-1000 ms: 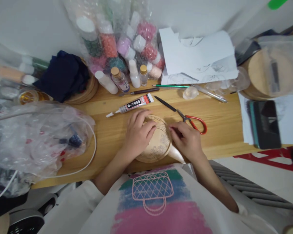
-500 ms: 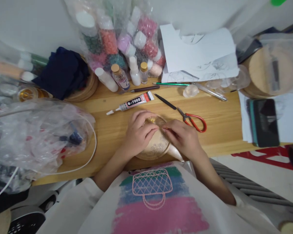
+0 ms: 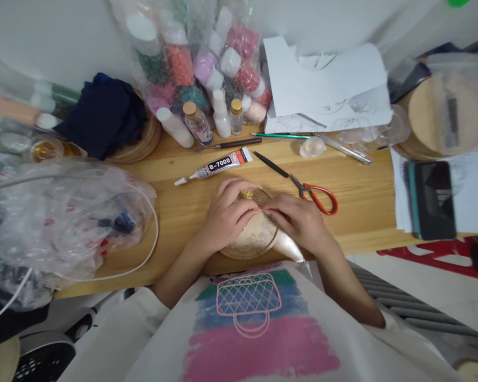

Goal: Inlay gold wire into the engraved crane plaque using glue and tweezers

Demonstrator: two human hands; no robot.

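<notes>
A round wooden disc [image 3: 255, 241] with a fine line drawing lies at the table's near edge. Gold wire [image 3: 246, 194] forms close-set lines on its upper part. Resting over the disc's left side, my left hand [image 3: 225, 217] has thumb and index finger pinched on a thin gold strand that looks like wire. My right hand [image 3: 298, 220] comes from the other side, its fingertips closed together at the same strand; what they grip is too small to see clearly. Pale shiny fabric [image 3: 289, 246] sticks out beneath the disc by my right wrist.
Beyond my hands lie a B-7000 glue tube [image 3: 223, 163], black tweezers [image 3: 271, 164] and red-handled pliers [image 3: 318, 197]. Small bottles [image 3: 199, 124] and bagged jars stand behind. A plastic bag [image 3: 63, 223] with a white cable is at left, a phone [image 3: 432, 199] at right.
My right fingertips have shifted slightly and the fingers are drawn closer together. My left hand stays almost in place. The whole view has moved a little.
</notes>
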